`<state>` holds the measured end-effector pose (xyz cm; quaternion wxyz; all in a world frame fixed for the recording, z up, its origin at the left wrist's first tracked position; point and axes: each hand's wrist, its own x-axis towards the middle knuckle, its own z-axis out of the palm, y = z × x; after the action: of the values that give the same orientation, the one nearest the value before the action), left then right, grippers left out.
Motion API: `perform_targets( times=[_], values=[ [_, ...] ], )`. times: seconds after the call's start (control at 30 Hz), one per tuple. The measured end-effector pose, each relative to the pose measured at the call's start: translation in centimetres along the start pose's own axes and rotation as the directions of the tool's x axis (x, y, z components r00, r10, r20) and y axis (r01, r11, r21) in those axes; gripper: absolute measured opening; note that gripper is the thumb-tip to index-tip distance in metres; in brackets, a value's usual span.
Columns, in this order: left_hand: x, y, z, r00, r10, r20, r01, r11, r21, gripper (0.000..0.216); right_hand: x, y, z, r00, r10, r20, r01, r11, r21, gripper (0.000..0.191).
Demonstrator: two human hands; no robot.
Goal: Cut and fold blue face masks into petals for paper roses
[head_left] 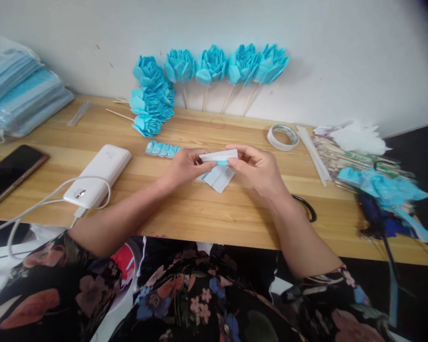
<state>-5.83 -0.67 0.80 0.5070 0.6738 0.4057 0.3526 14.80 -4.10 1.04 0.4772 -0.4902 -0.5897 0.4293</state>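
Both my hands meet over the middle of the wooden table [199, 213]. My left hand [185, 166] and my right hand [257, 170] pinch a folded piece of light blue and white mask fabric [218, 166] between their fingertips. The fabric hangs a little above the tabletop, with its lower corner near the wood. A short strip of folded blue petals [161, 148] lies just behind my left hand.
Several blue fabric flowers on sticks [214, 66] lean against the wall. A white power bank [99, 175] with cable and a phone [10, 173] lie left, beside a stack of masks [19, 92]. A tape roll [283, 137], scissors [306, 207] and scraps [378, 185] are at right.
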Motion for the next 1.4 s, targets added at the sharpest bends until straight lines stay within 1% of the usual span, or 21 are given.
perform_targets(
  times=[0.07,0.13,0.23,0.33,0.4,0.5,0.63,0.8,0.93,1.2,1.27,1.4],
  values=[
    [0.05,0.09,-0.16,0.998,-0.01,-0.055,0.006,0.998,-0.07,0.021,0.12,-0.12,-0.05,1.0,0.03,0.009,-0.03,0.998,0.059,0.031],
    [0.07,0.23,-0.26,0.996,-0.019,-0.084,0.005,0.987,-0.158,0.023,0.22,-0.09,0.02,0.998,0.054,0.041,-0.058,0.994,0.096,0.03],
    [0.07,0.35,-0.26,0.994,-0.005,-0.112,-0.023,0.968,-0.251,0.024,0.24,0.23,0.31,0.99,0.096,0.104,-0.108,0.987,0.118,0.03],
    [0.07,0.26,-0.17,0.994,0.01,-0.107,-0.041,0.955,-0.294,0.027,0.15,0.61,0.63,0.987,0.107,0.116,-0.122,0.985,0.124,0.031],
    [0.07,0.13,-0.14,0.998,-0.002,-0.067,-0.018,0.956,-0.292,0.029,0.08,0.75,0.77,0.99,0.098,0.1,-0.11,0.986,0.123,0.033],
    [0.06,0.01,-0.16,0.998,-0.054,-0.02,0.048,0.971,-0.236,0.03,0.0,0.73,0.86,0.994,0.08,0.076,-0.088,0.99,0.111,0.037],
    [0.03,-0.03,-0.21,0.993,-0.106,-0.043,0.096,0.978,-0.185,0.029,-0.01,0.57,0.9,0.995,0.063,0.071,-0.069,0.994,0.089,0.033],
    [0.03,-0.01,-0.17,0.992,-0.115,-0.046,0.104,0.976,-0.192,0.031,0.04,0.44,0.9,0.998,0.051,0.047,-0.055,0.996,0.071,0.029],
    [-0.07,0.15,-0.09,0.99,-0.135,-0.033,0.124,0.966,-0.229,0.031,0.07,0.51,0.84,0.999,0.029,0.022,-0.03,0.998,0.052,0.024],
    [-0.18,-0.1,-0.09,0.995,-0.096,-0.015,0.088,0.957,-0.275,0.03,0.04,0.52,0.6,0.999,0.025,-0.021,-0.025,0.999,0.036,0.027],
    [-0.17,-0.14,-0.06,0.996,-0.091,-0.012,0.084,0.958,-0.275,0.03,-0.05,0.36,0.57,0.999,0.032,-0.009,-0.031,0.998,0.051,0.032],
    [-0.14,-0.04,0.08,0.996,-0.094,0.002,0.092,0.966,-0.24,0.032,-0.1,0.19,0.72,0.996,0.047,0.076,-0.057,0.991,0.125,0.041]
  ],
)
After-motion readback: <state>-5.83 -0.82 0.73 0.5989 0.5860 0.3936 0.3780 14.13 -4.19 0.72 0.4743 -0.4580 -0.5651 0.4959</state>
